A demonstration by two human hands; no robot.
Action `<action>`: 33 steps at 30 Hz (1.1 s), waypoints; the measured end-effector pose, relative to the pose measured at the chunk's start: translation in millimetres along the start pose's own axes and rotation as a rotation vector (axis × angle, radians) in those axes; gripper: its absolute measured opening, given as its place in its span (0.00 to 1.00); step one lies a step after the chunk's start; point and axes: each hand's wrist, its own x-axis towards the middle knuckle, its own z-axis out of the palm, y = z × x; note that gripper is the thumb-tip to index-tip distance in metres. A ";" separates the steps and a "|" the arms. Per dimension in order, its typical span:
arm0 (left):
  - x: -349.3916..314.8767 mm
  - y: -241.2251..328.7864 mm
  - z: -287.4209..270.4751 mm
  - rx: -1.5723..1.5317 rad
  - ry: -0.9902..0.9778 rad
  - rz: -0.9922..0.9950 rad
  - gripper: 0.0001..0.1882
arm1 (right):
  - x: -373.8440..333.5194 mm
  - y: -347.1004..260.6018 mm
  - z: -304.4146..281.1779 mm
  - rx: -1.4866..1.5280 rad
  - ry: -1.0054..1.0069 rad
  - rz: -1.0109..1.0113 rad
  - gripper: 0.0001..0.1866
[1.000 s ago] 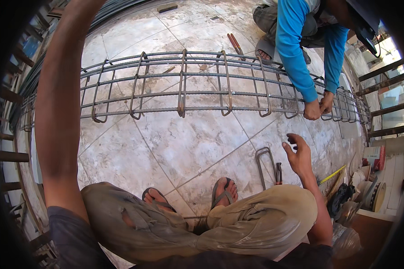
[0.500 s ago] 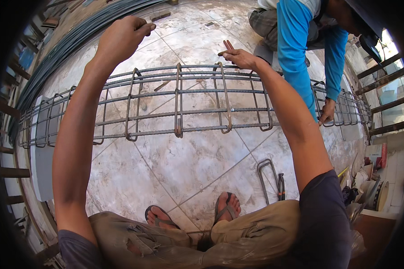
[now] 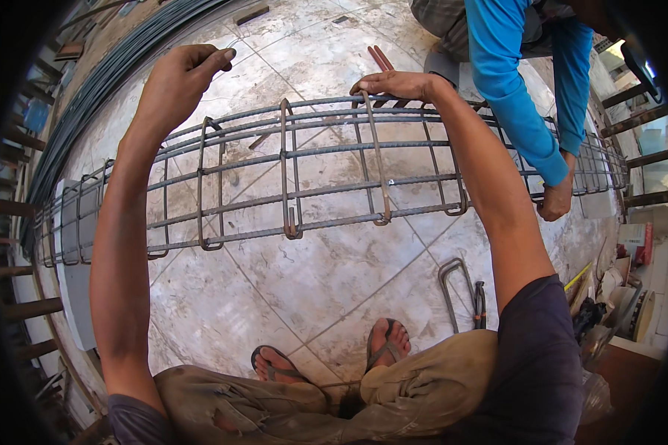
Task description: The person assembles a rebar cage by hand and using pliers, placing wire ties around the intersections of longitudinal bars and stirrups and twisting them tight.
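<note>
A long rebar cage [image 3: 334, 150] of ribbed bars and rectangular stirrups stretches across the floor in front of me. My right hand [image 3: 399, 85] lies over its far top bar beside a stirrup [image 3: 375, 156], the fingers curled round the steel. Above the far left part of the cage, my left hand [image 3: 182, 78] is raised clear of the bars. Its thumb and fingertips are pinched together; whether something thin is between them I cannot make out. Two red handles [image 3: 380, 58], like those of a hand tool, show on the floor just beyond my right hand.
A co-worker in blue sleeves [image 3: 508, 96] crouches at the right, a hand [image 3: 557, 194] by the cage. A bent steel bar [image 3: 453, 297] and a dark plier-like tool [image 3: 480, 305] lie near my right knee. Bundled rods [image 3: 119, 81] run along the far left.
My right hand has come down from above the cage and closed over its far top bar. My left hand stays raised and pinched. The co-worker's hand has shifted.
</note>
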 end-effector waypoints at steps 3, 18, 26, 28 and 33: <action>-0.8 4.4 3.3 -0.029 -0.021 -0.002 0.27 | -1.4 -2.5 -1.0 0.114 -0.057 0.032 0.37; 0.9 20.2 -1.3 -0.037 -0.031 0.014 0.29 | 2.0 5.5 -2.1 0.133 -0.017 0.088 0.29; -0.3 20.3 2.2 -0.047 -0.011 0.071 0.30 | 10.5 -2.1 2.8 0.149 0.024 0.059 0.23; 0.7 20.3 4.8 -0.032 0.004 0.088 0.30 | 11.8 -1.0 3.9 0.095 0.016 -0.034 0.23; 3.2 22.1 7.1 -0.040 -0.007 0.119 0.31 | 12.0 6.2 7.5 0.165 0.085 -0.082 0.23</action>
